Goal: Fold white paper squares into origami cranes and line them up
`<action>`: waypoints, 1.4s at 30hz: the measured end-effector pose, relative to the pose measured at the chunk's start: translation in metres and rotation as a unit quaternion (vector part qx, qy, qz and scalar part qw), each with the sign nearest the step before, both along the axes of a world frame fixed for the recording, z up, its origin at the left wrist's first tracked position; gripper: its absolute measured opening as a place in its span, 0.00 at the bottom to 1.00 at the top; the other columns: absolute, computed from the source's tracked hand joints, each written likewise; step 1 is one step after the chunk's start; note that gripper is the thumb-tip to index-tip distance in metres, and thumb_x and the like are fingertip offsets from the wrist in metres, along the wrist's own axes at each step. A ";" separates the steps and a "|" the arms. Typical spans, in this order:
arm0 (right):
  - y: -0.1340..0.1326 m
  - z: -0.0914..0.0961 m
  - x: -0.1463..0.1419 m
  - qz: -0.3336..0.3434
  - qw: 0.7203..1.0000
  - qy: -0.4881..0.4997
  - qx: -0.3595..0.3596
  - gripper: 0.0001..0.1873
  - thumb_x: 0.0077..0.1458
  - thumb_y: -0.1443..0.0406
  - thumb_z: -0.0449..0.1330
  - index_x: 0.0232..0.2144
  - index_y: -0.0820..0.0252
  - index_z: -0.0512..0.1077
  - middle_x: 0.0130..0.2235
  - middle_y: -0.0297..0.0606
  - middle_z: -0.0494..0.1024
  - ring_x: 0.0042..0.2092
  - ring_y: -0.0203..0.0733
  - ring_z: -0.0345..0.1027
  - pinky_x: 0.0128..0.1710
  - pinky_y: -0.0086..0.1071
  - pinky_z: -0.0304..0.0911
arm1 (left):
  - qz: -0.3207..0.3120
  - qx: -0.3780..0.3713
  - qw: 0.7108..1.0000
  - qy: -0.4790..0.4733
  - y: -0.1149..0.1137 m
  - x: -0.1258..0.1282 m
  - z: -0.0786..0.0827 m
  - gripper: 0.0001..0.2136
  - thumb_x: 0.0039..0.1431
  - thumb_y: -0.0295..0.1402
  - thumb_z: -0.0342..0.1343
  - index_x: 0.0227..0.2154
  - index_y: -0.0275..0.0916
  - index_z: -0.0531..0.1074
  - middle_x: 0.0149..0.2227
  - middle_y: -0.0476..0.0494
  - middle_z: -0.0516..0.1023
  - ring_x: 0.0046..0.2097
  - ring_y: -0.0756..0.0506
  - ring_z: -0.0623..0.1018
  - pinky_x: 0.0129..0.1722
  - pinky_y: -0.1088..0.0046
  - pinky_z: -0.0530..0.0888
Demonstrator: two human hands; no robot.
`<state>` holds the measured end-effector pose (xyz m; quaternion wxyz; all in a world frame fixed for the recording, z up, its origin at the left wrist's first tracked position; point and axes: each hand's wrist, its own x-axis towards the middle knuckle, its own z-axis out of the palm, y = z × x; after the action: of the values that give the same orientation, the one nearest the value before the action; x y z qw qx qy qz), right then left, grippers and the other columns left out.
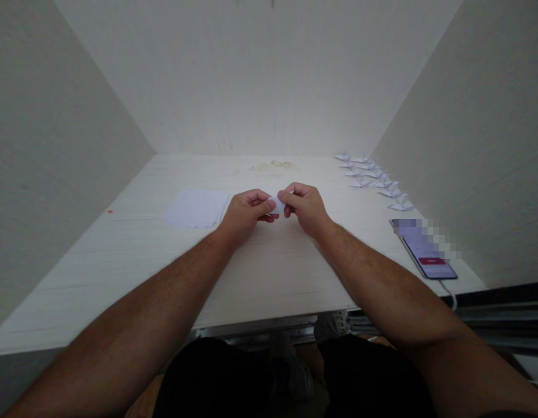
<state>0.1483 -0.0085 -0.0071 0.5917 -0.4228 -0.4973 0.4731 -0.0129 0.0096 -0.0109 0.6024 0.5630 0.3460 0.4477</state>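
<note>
A small folded piece of white paper (277,206) is held between my two hands, over the middle of the table. My left hand (250,213) pinches its left side between thumb and fingers. On the other side, my right hand (304,206) grips the paper's upper right part, the thumb pressed against it. Fingers cover much of the paper, so its exact folded shape cannot be made out. Left of my left hand lies a stack of white paper sheets (194,208), flat on the table.
Several folded white paper cranes (360,174) stand in rows at the back right. Nearer on the right lies a phone (425,249) with a white cable (448,295). Walls enclose the white table (269,278) on three sides. A small orange spot (110,212) is at the left.
</note>
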 end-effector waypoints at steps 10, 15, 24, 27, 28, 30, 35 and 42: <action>0.000 0.001 0.001 -0.007 1.000 -0.006 -0.020 0.16 0.45 0.57 0.69 0.20 0.57 0.67 0.16 0.26 0.67 0.18 0.29 0.58 0.19 0.26 0.52 | 0.004 0.016 0.999 -0.048 0.000 0.003 0.001 0.11 0.46 0.37 0.69 0.25 0.36 0.74 0.26 0.47 0.77 0.30 0.48 0.78 0.36 0.68 0.79; -0.001 0.001 0.001 -0.020 1.000 -0.017 0.001 0.14 0.45 0.58 0.68 0.20 0.57 0.69 0.17 0.26 0.68 0.18 0.30 0.59 0.20 0.26 0.52 | 0.049 0.060 0.997 -0.003 -0.001 0.001 0.001 0.09 0.49 0.36 0.67 0.26 0.37 0.75 0.25 0.48 0.77 0.28 0.50 0.75 0.32 0.72 0.74; 0.001 -0.001 0.001 -0.035 0.999 -0.029 0.000 0.14 0.47 0.56 0.69 0.22 0.57 0.70 0.18 0.26 0.68 0.20 0.30 0.59 0.21 0.27 0.55 | 0.052 0.045 0.997 -0.027 -0.001 0.006 0.004 0.10 0.49 0.37 0.67 0.26 0.37 0.74 0.25 0.48 0.76 0.28 0.49 0.77 0.31 0.71 0.75; 0.002 -0.002 0.003 -0.045 0.998 -0.034 0.015 0.15 0.48 0.56 0.69 0.22 0.57 0.70 0.19 0.27 0.69 0.20 0.30 0.60 0.21 0.27 0.55 | 0.014 0.014 1.000 -0.013 -0.002 0.005 0.003 0.13 0.46 0.38 0.71 0.29 0.36 0.75 0.27 0.44 0.79 0.28 0.47 0.79 0.29 0.70 0.76; 0.002 -0.003 0.003 -0.046 0.998 -0.032 0.017 0.15 0.48 0.56 0.70 0.23 0.57 0.70 0.19 0.27 0.70 0.20 0.30 0.60 0.21 0.27 0.55 | 0.004 0.011 1.000 -0.001 -0.002 0.004 0.003 0.13 0.46 0.37 0.72 0.29 0.36 0.75 0.26 0.43 0.80 0.27 0.47 0.79 0.27 0.71 0.75; 0.002 -0.005 0.003 -0.039 0.999 -0.029 0.012 0.16 0.47 0.54 0.70 0.24 0.56 0.70 0.19 0.27 0.70 0.20 0.30 0.60 0.21 0.27 0.56 | 0.000 0.013 1.000 0.021 -0.002 0.003 0.003 0.12 0.46 0.36 0.72 0.26 0.35 0.75 0.24 0.42 0.80 0.25 0.48 0.78 0.25 0.72 0.73; 0.001 -0.004 0.003 0.008 1.000 -0.026 -0.013 0.21 0.44 0.53 0.72 0.21 0.56 0.65 0.19 0.27 0.70 0.20 0.30 0.60 0.21 0.27 0.56 | 0.015 0.014 1.000 -0.009 0.000 0.002 0.003 0.11 0.45 0.34 0.72 0.23 0.36 0.75 0.22 0.44 0.78 0.22 0.51 0.75 0.23 0.75 0.70; 0.000 0.003 0.005 0.007 1.000 0.000 -0.018 0.22 0.46 0.54 0.70 0.19 0.56 0.63 0.19 0.26 0.69 0.19 0.28 0.58 0.20 0.27 0.54 | -0.009 0.016 0.999 -0.039 0.002 0.002 0.001 0.13 0.46 0.38 0.72 0.25 0.35 0.75 0.25 0.44 0.80 0.23 0.50 0.76 0.25 0.75 0.71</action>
<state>0.1538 -0.0090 -0.0042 0.5807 -0.4304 -0.4915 0.4858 -0.0110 0.0120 -0.0095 0.6100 0.5578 0.3099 0.4698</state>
